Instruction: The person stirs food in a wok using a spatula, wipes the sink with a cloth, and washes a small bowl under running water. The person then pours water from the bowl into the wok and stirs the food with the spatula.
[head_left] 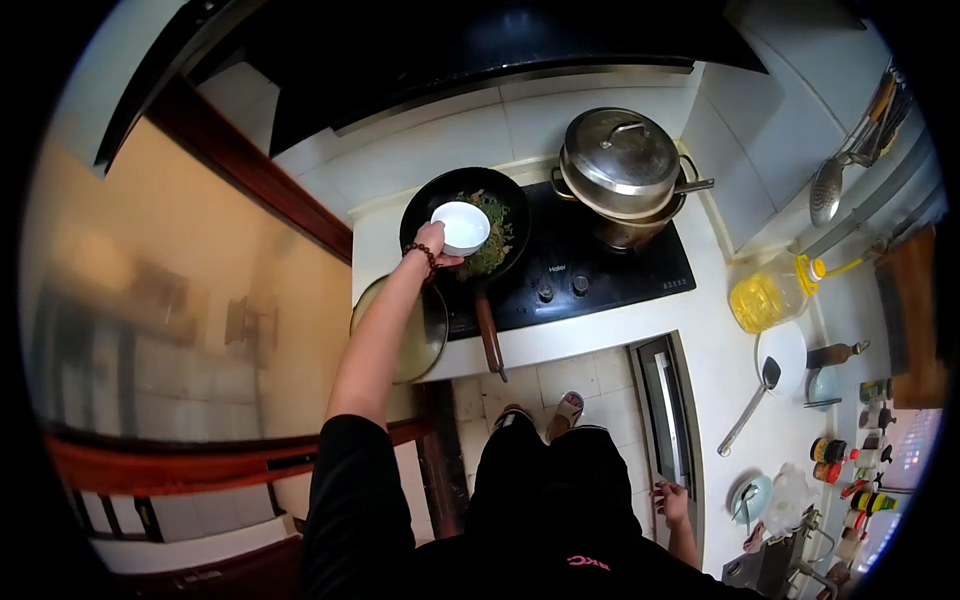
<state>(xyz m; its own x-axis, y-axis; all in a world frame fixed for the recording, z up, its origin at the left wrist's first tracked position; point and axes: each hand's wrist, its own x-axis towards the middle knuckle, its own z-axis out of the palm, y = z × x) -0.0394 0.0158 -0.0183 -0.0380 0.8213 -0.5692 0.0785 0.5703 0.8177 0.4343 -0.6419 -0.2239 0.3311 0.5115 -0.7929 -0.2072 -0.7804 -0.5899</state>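
Observation:
My left hand (432, 243), with a beaded bracelet at the wrist, grips a small white bowl (462, 228) by its rim and side. The bowl is above the black frying pan (420, 205), hiding part of the chopped green and brown food (492, 250) in it. The pan's brown handle (488, 335) points toward me over the counter edge. Low at my right side, beside the counter front, hangs my right hand (672, 502); its fingers are loosely bent and apart, holding nothing. A glass lid (420, 335) lies left of the handle.
A lidded steel pot (622, 165) stands on the right of the black cooktop (640, 275). Along the right counter are an oil jug (765, 300), a white plate (782, 350), a spatula (745, 410), a bowl with a spoon (750, 498) and several seasoning jars (828, 460). Utensils hang on the wall.

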